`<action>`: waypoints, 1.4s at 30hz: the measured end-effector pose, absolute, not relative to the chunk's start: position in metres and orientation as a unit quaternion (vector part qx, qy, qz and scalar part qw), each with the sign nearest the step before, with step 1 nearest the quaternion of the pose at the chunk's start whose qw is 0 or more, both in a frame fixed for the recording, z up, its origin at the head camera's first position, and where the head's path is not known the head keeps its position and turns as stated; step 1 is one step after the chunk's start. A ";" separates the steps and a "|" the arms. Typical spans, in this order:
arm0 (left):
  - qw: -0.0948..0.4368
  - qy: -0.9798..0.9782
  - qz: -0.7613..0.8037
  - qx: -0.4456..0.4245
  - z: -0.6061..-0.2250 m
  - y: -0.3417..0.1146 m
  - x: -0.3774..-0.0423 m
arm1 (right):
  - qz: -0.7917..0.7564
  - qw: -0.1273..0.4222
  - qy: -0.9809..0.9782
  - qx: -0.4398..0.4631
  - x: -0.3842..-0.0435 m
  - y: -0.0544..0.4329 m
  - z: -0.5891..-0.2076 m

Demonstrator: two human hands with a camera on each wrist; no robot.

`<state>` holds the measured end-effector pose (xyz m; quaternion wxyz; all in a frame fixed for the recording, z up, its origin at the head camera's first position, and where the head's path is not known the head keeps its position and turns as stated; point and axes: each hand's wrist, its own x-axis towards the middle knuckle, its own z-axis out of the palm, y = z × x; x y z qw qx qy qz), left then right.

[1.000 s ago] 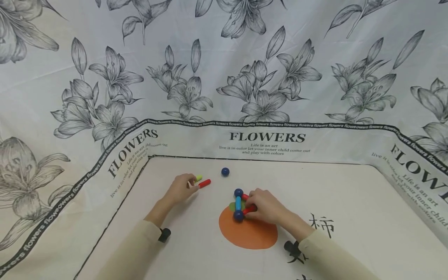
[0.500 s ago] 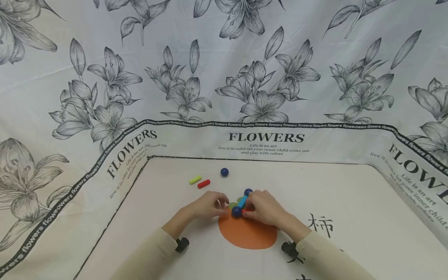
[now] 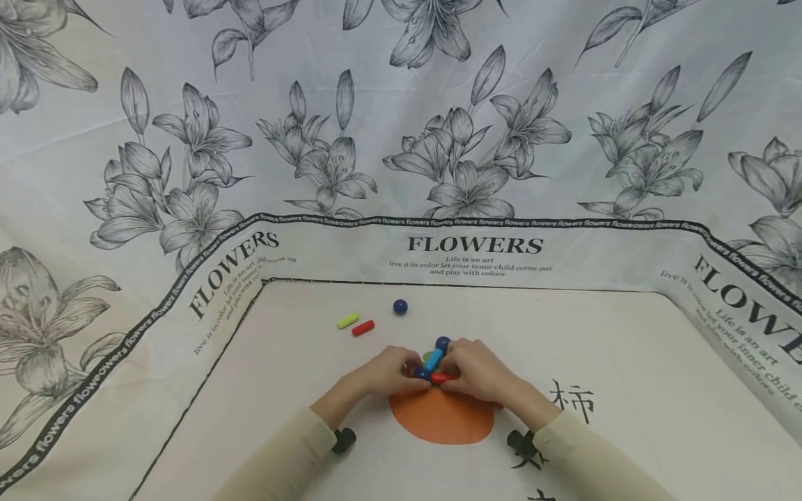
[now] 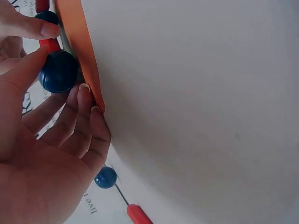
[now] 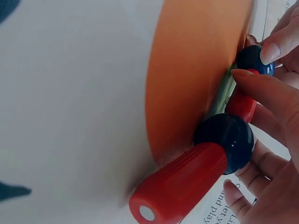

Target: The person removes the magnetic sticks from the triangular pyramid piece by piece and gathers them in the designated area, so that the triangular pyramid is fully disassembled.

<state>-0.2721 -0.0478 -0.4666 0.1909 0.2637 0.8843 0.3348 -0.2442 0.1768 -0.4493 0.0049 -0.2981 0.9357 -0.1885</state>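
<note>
The left hand [image 3: 391, 370] is pinching a blue ball [image 4: 59, 73]. The right hand [image 3: 475, 370] is gripping the adjoining red rod [image 5: 242, 103].

In the head view, a glossy dark-blue ball [image 3: 443, 343] sits at the far end of a light-blue rod [image 3: 434, 360], which slants nearer and leftward to a second blue ball [image 4: 59, 71], pinched in the left fingers [image 4: 69, 119]. From there a short red rod [image 3: 441, 378], held by the right fingers [image 5: 268, 91], runs to a third blue ball [image 5: 226, 144]. Beyond it juts a ridged red rod [image 5: 180, 184], its free end showing a pale round disc.
</note>
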 end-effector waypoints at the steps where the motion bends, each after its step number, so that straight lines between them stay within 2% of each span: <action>1: 0.192 0.885 0.335 0.262 -0.466 -0.047 -0.272 | -0.188 0.006 0.936 -0.298 -0.244 0.177 -0.449; 12: 0.204 0.891 0.319 0.252 -0.462 -0.048 -0.271 | -0.166 -0.003 0.934 -0.315 -0.245 0.178 -0.449; 18: 0.182 0.907 0.302 0.231 -0.461 -0.061 -0.277 | -0.151 -0.015 0.931 -0.331 -0.242 0.182 -0.449; 30: 0.186 0.899 0.317 0.240 -0.467 -0.071 -0.284 | -0.147 0.003 0.929 -0.339 -0.243 0.187 -0.449; 42: 0.185 0.899 0.319 0.235 -0.466 -0.073 -0.284 | -0.214 0.016 0.917 -0.335 -0.253 0.178 -0.442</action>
